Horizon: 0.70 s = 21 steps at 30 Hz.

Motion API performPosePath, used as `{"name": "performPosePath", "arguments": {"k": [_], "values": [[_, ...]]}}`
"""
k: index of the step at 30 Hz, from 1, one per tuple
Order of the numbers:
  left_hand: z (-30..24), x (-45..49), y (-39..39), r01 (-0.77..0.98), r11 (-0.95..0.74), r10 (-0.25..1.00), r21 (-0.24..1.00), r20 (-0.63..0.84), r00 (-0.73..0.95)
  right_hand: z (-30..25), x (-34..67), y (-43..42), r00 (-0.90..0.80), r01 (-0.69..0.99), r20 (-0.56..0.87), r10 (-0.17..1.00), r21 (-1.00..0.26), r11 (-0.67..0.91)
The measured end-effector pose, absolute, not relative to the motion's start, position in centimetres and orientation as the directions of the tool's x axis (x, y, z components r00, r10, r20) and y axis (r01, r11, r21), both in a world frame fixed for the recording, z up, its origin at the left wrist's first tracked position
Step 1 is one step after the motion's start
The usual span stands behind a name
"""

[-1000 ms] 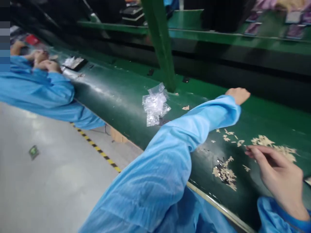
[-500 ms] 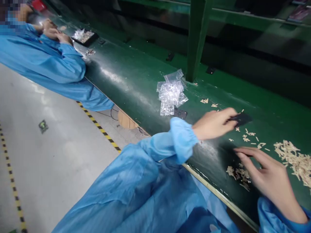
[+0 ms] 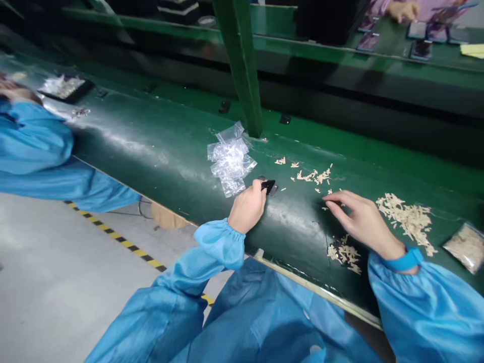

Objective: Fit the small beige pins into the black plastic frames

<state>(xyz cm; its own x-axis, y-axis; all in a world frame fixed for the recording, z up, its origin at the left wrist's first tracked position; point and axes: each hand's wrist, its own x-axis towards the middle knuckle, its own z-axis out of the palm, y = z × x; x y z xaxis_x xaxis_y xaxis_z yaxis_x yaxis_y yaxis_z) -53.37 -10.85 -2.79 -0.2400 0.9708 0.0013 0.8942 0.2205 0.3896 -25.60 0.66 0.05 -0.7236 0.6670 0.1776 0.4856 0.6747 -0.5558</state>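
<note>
Small black part (image 3: 269, 187), flat, dark, glossy, pinched in left hand (image 3: 247, 206)

one small black part (image 3: 269, 186), one heap of clear bags (image 3: 230, 160), one green post (image 3: 242, 65), one black tray (image 3: 66, 86), one filled bag (image 3: 469, 247).

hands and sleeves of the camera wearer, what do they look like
The left hand and right hand are bare, no gloves. Each arm is in a loose light blue sleeve with a gathered elastic cuff; the right wrist has a brighter blue band.
</note>
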Motion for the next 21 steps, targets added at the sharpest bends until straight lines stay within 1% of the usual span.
{"name": "performPosePath", "arguments": {"k": [2,4,7,11,14,17,19,21], "values": [[-2.8,-53.6,-10.5,0.902,0.231,0.967,0.365,0.015,-0.253,-0.3,-27.7,2.4,-0.791,0.430,0.199,0.578,-0.492,0.757],[-3.0,-53.9,-10.6,0.898,0.234,0.963,0.373,0.036,-0.266,-1.0,-30.0,4.3,-0.833,0.409,0.203,0.515,-0.403,0.819],[-2.8,-54.3,-10.3,0.874,0.250,0.955,0.416,0.045,-0.294,-2.4,-33.1,6.8,-0.856,0.402,0.201,0.477,-0.322,0.857],[-2.1,-54.8,-8.4,0.839,0.287,0.940,0.462,0.031,-0.339,-3.6,-36.3,9.0,-0.863,0.397,0.189,0.469,-0.321,0.860],[-1.8,-55.3,-6.8,0.812,0.308,0.927,0.495,0.037,-0.374,-3.7,-38.3,9.1,-0.904,0.354,0.127,0.408,-0.312,0.882],[-2.1,-55.7,-6.4,0.779,0.264,0.924,0.569,0.083,-0.373,-3.5,-39.1,7.5,-0.934,0.320,0.057,0.353,-0.304,0.897],[-2.4,-55.9,-6.8,0.756,0.237,0.922,0.610,0.105,-0.373,-3.4,-38.2,5.7,-0.942,0.307,0.041,0.334,-0.300,0.903],[-2.8,-56.2,-7.5,0.736,0.246,0.917,0.630,0.096,-0.388,-3.1,-36.3,3.4,-0.947,0.299,0.027,0.321,-0.301,0.906]]}}
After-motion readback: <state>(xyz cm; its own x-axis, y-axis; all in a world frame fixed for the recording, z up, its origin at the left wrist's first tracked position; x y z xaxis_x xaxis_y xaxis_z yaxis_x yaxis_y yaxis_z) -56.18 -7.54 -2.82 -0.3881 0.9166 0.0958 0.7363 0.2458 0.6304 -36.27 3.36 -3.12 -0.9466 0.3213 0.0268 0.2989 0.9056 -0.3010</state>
